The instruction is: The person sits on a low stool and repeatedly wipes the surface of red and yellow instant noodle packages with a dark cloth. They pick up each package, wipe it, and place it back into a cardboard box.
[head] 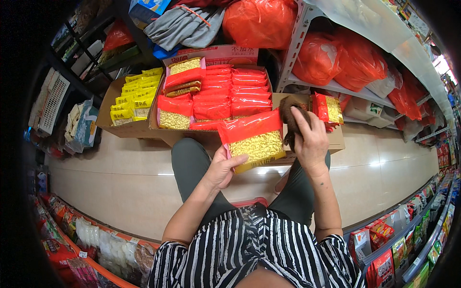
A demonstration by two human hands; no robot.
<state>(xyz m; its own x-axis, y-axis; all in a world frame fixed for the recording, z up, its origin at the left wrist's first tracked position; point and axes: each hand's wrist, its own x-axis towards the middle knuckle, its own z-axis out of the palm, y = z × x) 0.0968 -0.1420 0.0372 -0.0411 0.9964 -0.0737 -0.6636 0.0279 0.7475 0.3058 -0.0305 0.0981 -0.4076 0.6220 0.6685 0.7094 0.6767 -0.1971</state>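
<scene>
My left hand (225,165) grips the lower left corner of a red and yellow packet of dried noodles (256,145), whose clear window shows the noodles. In my right hand (309,140) is a dark brown cloth (293,113), held at the packet's upper right edge. Beyond them stands an open cardboard box (173,136) filled with rows of red noodle packets (212,93); one packet (184,73) lies tilted on top at its back left. Right of it, more red packets (327,108) rest on another cardboard box (336,140).
A carton (108,129) of yellow packets (135,97) adjoins the box at left. Metal shelving (293,50) with red plastic bags (318,57) rises at the upper right. Racks of packaged goods (385,248) line the lower sides. A red stool edge (252,202) shows between my legs.
</scene>
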